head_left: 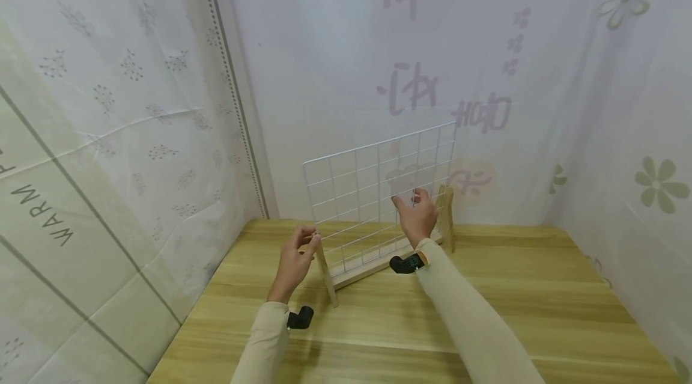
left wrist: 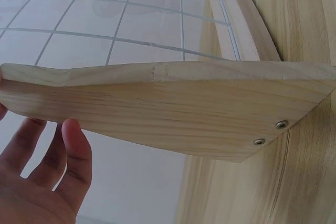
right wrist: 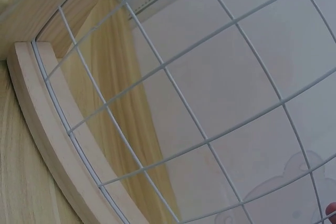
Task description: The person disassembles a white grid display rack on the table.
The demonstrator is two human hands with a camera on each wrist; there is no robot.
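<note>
At the left end of the stand, I've got my left grip (head_left: 294, 261) pinching the upper tip of the left wooden end piece (left wrist: 157, 114), finger ends pressed along its edge. Over on the mesh, the right grip (head_left: 417, 216) is at the wire grid (head_left: 379, 192), thumb and forefinger a little apart; whether it pinches a wire or just touches, I can't tell, since the right wrist view catches only a fingertip at its border. Moving out, here's the grid itself, standing up from the wooden rail (head_left: 373, 266), its bottom wire lying in the rail's groove and its lower corner right up against the left end piece. Low on that piece, two metal fasteners (left wrist: 282, 124) show, so I'd call that joint made. Across the way, the right wooden end piece (head_left: 447, 219) stands at the far end of the rail; its fixings are hidden from me. So, progress: frame together and mesh seated, by my judgement, nearly all done; what looks left is steadying or checking the fit and letting go, with both hands at the stand. Underneath it all lies the wood-grained desk (head_left: 513, 288), and behind hangs the printed curtain (head_left: 540, 131).
</note>
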